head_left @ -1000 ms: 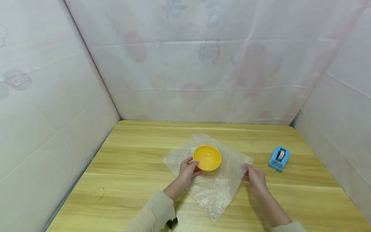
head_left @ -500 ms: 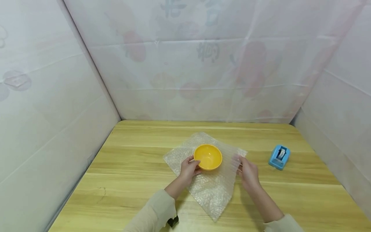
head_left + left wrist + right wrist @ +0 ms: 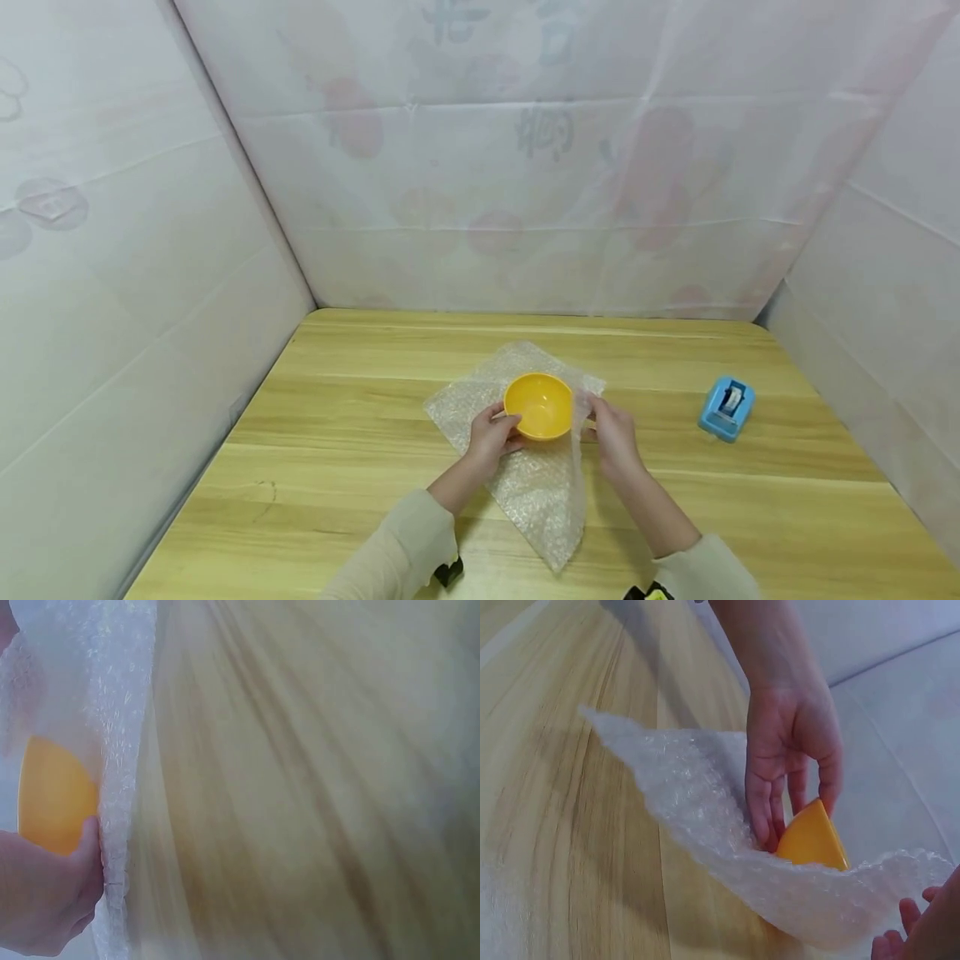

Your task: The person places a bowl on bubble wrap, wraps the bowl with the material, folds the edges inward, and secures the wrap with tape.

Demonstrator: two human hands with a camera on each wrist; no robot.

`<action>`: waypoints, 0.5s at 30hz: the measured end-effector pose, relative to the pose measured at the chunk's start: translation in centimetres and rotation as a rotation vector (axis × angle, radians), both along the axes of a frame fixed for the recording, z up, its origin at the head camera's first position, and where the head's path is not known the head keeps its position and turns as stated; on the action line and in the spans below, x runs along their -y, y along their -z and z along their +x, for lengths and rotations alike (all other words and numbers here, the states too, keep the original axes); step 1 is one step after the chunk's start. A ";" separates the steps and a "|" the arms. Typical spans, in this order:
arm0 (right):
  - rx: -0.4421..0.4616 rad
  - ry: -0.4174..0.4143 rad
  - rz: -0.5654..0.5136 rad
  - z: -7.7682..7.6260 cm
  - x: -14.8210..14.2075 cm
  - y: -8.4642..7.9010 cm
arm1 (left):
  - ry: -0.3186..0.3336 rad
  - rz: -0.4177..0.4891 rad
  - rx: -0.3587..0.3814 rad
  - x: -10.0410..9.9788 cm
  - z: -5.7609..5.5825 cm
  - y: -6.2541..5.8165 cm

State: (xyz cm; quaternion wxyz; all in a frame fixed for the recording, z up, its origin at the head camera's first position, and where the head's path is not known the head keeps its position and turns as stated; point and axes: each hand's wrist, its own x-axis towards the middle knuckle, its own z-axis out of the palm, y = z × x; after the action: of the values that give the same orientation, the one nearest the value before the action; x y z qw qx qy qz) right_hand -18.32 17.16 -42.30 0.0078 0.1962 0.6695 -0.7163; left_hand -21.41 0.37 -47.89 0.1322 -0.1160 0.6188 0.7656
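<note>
Over the last second the right hand (image 3: 615, 433) has come inward — from well out beside the tape dispenser to just beside the yellow bowl (image 3: 537, 407) — and has drawn the right side of the bubble wrap (image 3: 536, 504) along with it, so that the side which lay spread out now stands up against the bowl. The left hand (image 3: 489, 437) has hardly shifted: its thumb lies over the near left rim with the fingers outside below, grasping the bowl, which sits upright on the wrap near the middle of the table (image 3: 337, 417). The right hand grasps the wrap's raised edge, though its fingertips are partly hidden, so the exact pinch is hard to make out. A dark piece of gear (image 3: 651, 592) has come into sight under the right sleeve (image 3: 705, 571); another (image 3: 448, 572) shows under the left sleeve (image 3: 416, 533), as before. The blue tape dispenser (image 3: 727, 408) stays well apart to the right, and pale printed cloth (image 3: 465, 183) encloses the table. The lifted wrap covers the bowl's right rim from above, and its fold hides the bowl's lower part in the right wrist view.
</note>
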 end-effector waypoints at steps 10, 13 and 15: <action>-0.059 -0.131 0.094 -0.5 0.7 1.3 | -0.009 -0.009 0.007 -0.2 -0.2 0.1; -0.138 -0.193 0.158 -0.5 0.5 2.1 | -0.008 -0.021 0.007 -0.1 -0.2 0.2; -0.235 -0.240 0.273 -0.5 0.3 3.0 | -0.009 -0.034 0.004 0.0 -0.1 0.2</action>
State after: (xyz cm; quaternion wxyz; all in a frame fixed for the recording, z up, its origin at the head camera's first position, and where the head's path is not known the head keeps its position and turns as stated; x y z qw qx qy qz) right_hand -18.85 16.88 -45.26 -0.0118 0.0294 0.7751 -0.6311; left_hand -21.52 0.33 -48.08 0.1282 -0.1225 0.6311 0.7552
